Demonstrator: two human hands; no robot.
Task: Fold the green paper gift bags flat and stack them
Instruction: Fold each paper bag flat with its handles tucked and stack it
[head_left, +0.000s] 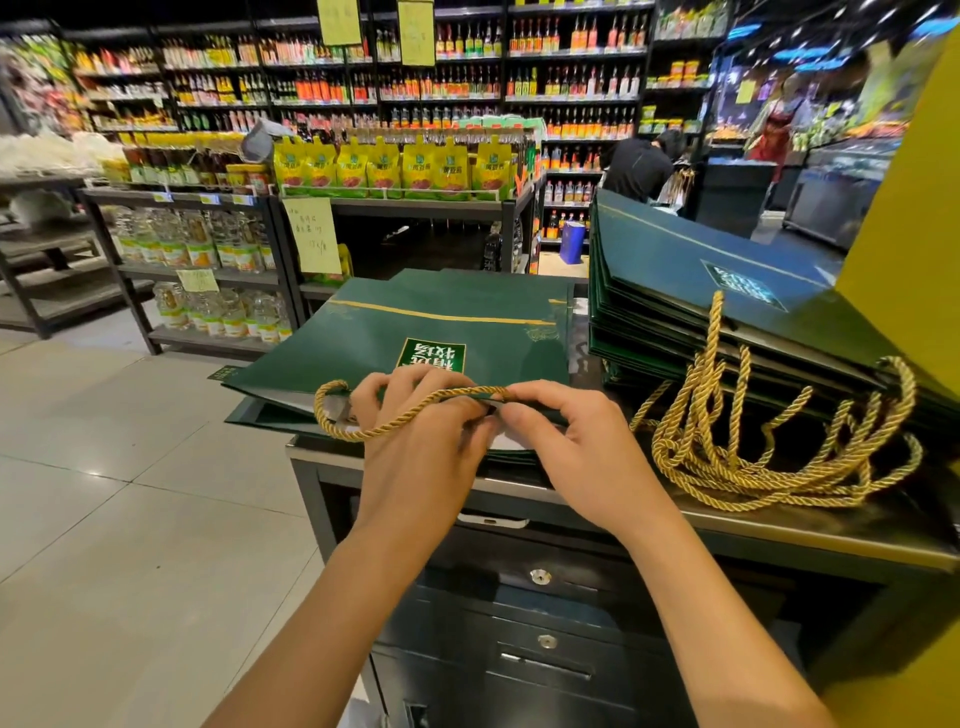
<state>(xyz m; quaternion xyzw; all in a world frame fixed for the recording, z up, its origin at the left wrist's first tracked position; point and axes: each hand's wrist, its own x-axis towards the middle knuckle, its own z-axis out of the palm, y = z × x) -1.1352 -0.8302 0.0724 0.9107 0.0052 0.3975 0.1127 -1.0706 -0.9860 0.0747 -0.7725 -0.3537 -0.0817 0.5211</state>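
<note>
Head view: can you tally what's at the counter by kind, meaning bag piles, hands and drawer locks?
Green bag piles: 2, the flat pile and the taller stack.
Hands: 2, left hand and right hand, the right pinching the gold rope handle.
Drawer locks: 2, upper lock and lower lock.
Total: 6.

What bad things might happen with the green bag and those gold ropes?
The bag sticks out past the left edge of the counter, so it might slide off. Its rope handle loops over the left hand while the right hand pinches it, so it may snag. The stack beside it leans, its ropes tangled; it might slip.
</note>
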